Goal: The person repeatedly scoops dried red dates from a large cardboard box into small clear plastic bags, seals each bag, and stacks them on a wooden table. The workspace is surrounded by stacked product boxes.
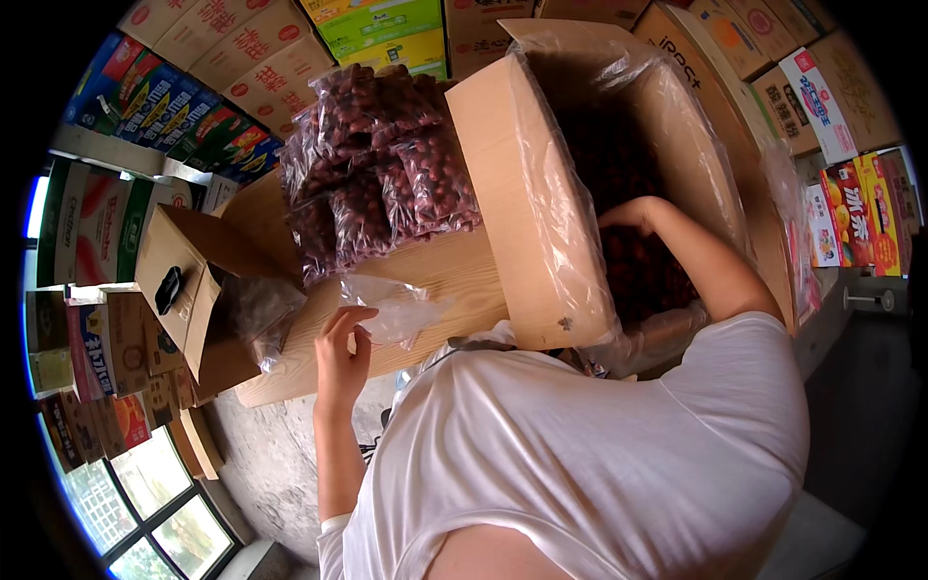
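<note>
My left hand (349,341) pinches the edge of a clear plastic bag (395,312) that lies over the wooden table (449,268); the bag looks empty. My right hand (629,214) reaches down into a large cardboard box (533,210) lined with clear plastic film. Dark red dried fruits, seemingly jujubes (634,268), fill the box's lower part. The fingers of this hand are hidden among them, so what they hold does not show. Filled clear bags of the same red fruits (391,167) are stacked at the back of the table, left of the box.
An opened cardboard box (177,283) with loose clear plastic bags (264,312) stands at the table's left end. Stacked cartons (272,80) line the back and both sides. Crumpled clear plastic (786,196) hangs right of the large box. A window (159,507) is at lower left.
</note>
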The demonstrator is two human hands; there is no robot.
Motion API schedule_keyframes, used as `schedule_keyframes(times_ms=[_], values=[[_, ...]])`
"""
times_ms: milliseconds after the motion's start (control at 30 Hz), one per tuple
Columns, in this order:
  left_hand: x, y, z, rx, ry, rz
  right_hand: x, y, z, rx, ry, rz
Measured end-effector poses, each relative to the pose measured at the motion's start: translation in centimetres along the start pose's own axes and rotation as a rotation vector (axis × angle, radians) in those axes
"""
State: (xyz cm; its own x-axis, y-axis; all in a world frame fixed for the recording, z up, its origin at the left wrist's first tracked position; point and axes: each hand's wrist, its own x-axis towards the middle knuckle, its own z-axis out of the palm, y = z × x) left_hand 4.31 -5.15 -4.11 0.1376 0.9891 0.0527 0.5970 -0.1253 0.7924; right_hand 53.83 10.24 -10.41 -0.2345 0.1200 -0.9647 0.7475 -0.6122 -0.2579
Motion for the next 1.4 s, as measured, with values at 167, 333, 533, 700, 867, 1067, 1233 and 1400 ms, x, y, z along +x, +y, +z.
schedule_keyframes(times_ms=[167,333,533,700,867,1067,1233,1400], values=[[0.4,0.5,0.2,0.004,-0.011,0.032,-1.1,0.3,1.2,0.040,0.158,0.083],[0.3,0.0,0.4,0.007,-0.015,0.052,-2.4,1.0,2.0,0.229,0.098,0.029],[0.3,-0.6,1.0,-0.018,-0.036,0.045,-4.3,0.6,4.5,0.084,0.076,-0.138],[0.5,-0.9,1.5,-0.040,-0.045,0.043,-2.0,3.2,5.1,0.135,0.052,-0.474],[1.0,-0.7,1.9,-0.055,-0.068,0.041,-2.0,3.2,6.1,0.159,0.130,-0.545],[1.6,-0.5,1.7,-0.020,-0.080,0.046,-2.6,3.6,6.7,0.140,0.297,-0.618],[1.7,-1.1,1.8,-0.005,-0.044,0.061,-3.2,4.2,4.9,0.324,0.402,-0.591],[1.8,-1.8,2.2,-0.015,-0.038,0.031,-7.3,2.6,4.5,0.658,0.426,-0.777]])
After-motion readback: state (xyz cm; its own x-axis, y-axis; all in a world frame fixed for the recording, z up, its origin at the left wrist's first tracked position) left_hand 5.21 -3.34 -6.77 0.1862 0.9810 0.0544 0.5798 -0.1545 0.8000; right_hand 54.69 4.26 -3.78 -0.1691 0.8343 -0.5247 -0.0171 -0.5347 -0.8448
